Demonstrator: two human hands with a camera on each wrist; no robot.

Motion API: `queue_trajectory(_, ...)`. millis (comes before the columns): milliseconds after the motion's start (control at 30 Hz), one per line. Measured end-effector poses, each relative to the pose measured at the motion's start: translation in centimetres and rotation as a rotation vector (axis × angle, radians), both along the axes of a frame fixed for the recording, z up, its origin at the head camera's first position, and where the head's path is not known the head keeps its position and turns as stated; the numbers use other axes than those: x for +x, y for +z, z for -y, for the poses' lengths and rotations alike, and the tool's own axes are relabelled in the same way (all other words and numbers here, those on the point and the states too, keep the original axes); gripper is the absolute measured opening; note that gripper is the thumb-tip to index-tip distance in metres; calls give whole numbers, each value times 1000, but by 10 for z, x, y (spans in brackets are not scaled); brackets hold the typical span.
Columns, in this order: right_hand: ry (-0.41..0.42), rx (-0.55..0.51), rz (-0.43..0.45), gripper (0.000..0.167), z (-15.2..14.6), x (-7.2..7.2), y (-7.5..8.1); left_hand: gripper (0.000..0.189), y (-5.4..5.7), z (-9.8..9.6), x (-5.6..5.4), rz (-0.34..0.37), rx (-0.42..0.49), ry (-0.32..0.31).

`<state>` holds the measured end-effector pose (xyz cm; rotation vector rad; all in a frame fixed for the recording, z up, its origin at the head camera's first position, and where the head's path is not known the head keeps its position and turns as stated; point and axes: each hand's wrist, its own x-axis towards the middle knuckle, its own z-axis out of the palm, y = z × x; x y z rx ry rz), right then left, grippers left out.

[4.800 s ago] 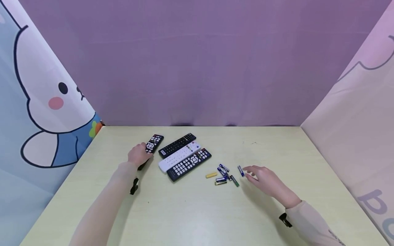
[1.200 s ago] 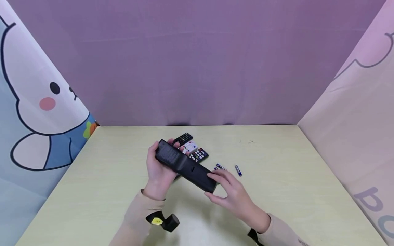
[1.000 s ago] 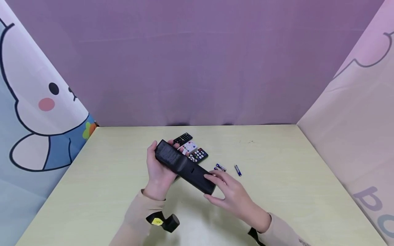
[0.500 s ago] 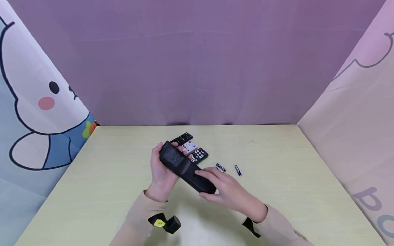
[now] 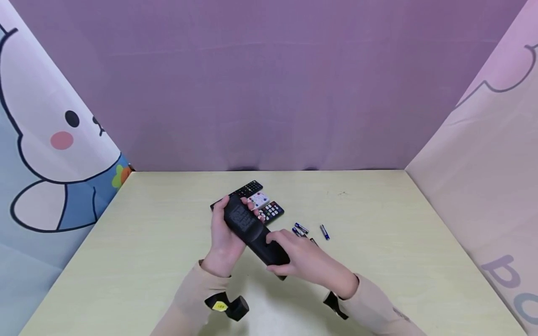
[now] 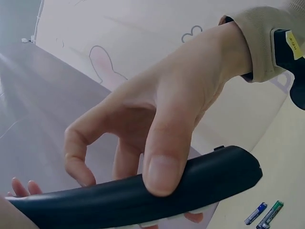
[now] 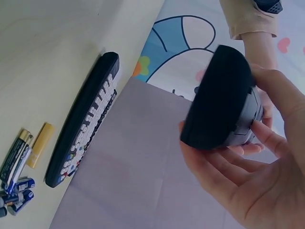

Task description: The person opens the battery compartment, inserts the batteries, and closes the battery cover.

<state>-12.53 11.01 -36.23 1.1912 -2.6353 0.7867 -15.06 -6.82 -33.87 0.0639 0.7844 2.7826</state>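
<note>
Over the table I hold a black remote control [image 5: 240,219] with its plain back facing up. My left hand [image 5: 222,240] grips its upper end, thumb along one side and fingertips round the other. At the lower end my right hand [image 5: 308,259] grips it, index finger bent onto the back near a small notch and thumb at the near edge. In the left wrist view the right thumb [image 6: 164,167] presses the remote's side, and a small tab [image 6: 219,149] sticks up from the back. The right wrist view shows the remote's dark end [image 7: 217,102] and seams on its back.
Beyond the hands lie a black remote [image 5: 248,188], a white remote [image 5: 259,200] and a black one with white buttons [image 5: 272,212]. Several batteries [image 5: 301,228] lie right of them, partly hidden, and one stray battery [image 5: 324,232]. A yellow battery [image 7: 40,144] shows in the right wrist view.
My left hand has lifted the remote off the table and turned it back up. My right hand has left the batteries for its lower end, and its index finger has moved up the back.
</note>
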Motion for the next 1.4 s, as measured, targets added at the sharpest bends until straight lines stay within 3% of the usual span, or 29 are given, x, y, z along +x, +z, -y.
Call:
queue_trajectory(300,58,41,20,43,2,-4,-2,33,-5,-3,2,-22,-35,-5)
queue_trajectory(467,35,19,100,40,2,-4,-1,34,-4,-4,2,-13,-38,-1)
queue_trajectory(567,12,9,104,41,2,-3,-1,34,-5,-3,1,6,-24,8)
queue_trajectory(700,10,-65,45,36,1,-3,-3,33,-5,-2,1,16,-14,12)
queue_trajectory(900,59,-217,-132,25,-3,-4,-5,34,-5,0,0,40,-20,47)
queue_trajectory(1000,65,-270,-155,24,-4,-4,-5,34,-4,1,0,59,-22,61)
queue_trajectory(1400,-39,-484,42,31,-6,2,-8,35,-5,9,-4,77,44,79)
